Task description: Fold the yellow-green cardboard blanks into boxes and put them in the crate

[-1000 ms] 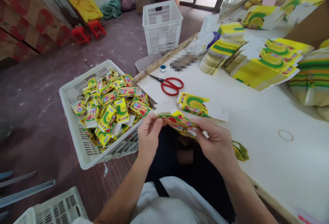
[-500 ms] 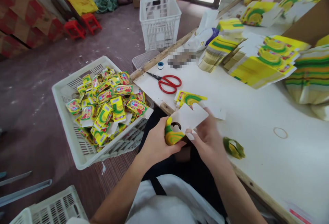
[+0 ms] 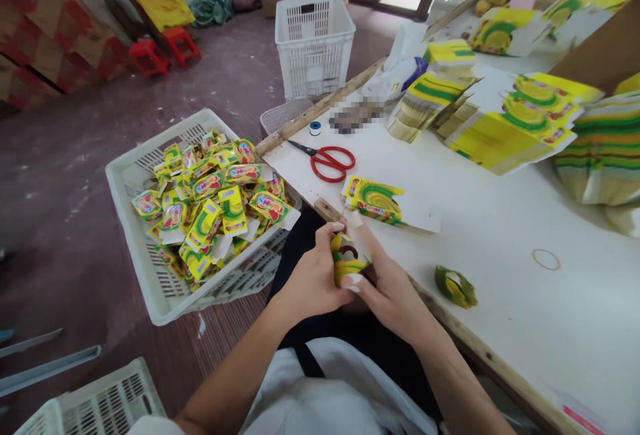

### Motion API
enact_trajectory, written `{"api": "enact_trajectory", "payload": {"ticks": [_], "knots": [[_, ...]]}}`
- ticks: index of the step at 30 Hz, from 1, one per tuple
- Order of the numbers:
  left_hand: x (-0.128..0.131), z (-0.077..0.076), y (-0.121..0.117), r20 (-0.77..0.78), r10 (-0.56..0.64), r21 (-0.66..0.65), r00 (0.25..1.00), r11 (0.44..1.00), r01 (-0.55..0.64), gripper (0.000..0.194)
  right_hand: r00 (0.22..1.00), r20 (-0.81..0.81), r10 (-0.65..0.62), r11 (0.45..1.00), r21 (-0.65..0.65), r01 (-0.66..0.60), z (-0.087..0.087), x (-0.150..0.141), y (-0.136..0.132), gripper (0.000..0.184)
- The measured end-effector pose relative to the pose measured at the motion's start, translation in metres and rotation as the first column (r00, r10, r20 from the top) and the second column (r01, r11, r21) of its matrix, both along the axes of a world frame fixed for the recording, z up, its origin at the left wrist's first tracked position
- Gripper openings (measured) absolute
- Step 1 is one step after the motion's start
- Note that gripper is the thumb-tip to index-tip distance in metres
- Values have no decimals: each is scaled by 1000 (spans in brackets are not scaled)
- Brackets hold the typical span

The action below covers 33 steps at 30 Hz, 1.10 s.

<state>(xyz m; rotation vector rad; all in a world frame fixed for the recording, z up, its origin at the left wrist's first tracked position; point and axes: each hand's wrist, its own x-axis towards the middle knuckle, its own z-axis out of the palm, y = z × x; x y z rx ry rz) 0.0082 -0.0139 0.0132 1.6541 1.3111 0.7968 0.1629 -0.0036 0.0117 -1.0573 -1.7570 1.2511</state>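
Observation:
Between both hands, just off the table's near edge, is a small yellow and green printed carton (image 3: 349,263), its end with a dark round cut-out facing up. My left hand (image 3: 313,275) wraps round the carton's left side. On the opposite side my right hand (image 3: 387,278) grips it with thumb and fingers, covering most of the flaps. Beyond the hands lies a stack of flat printed cartons (image 3: 375,198) with white flaps. To the right on the table rests a small green and yellow leaf-like bundle (image 3: 456,286).
A white plastic crate (image 3: 145,282) on the left is heaped with filled-out cartons (image 3: 205,222). Red-handled scissors (image 3: 333,163), a small blue and white spool (image 3: 315,128) and a rubber band (image 3: 547,260) lie on the table (image 3: 510,302). Larger carton stacks (image 3: 520,122) stand at the back right.
The carton has gone from flat to opened out as a box. Its raised white flaps have been folded down, and my right hand has closed in over that end.

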Motion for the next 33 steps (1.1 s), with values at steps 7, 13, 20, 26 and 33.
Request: {"api": "enact_trajectory", "payload": {"ticks": [7, 13, 20, 26, 33], "knots": [[-3, -5, -2, -109, 207, 126, 972, 973, -193, 65, 992, 81, -100, 960, 270, 75, -3, 6, 6, 54], [-16, 3, -2, -254, 174, 154, 951, 978, -138, 51, 977, 213, 30, 969, 233, -80, -15, 13, 12, 46], [-21, 18, 11, -241, 53, 182, 969, 983, -8, 53, 973, 200, 116, 970, 187, -154, -2, 30, 24, 27], [-11, 18, 10, -281, 38, 174, 959, 985, 12, 57, 959, 116, -257, 948, 225, 227, -14, 3, 15, 20], [-22, 13, -1, -185, 129, 97, 974, 989, -112, 59, 990, -33, -140, 983, 114, 143, -6, 4, 31, 35]]}}
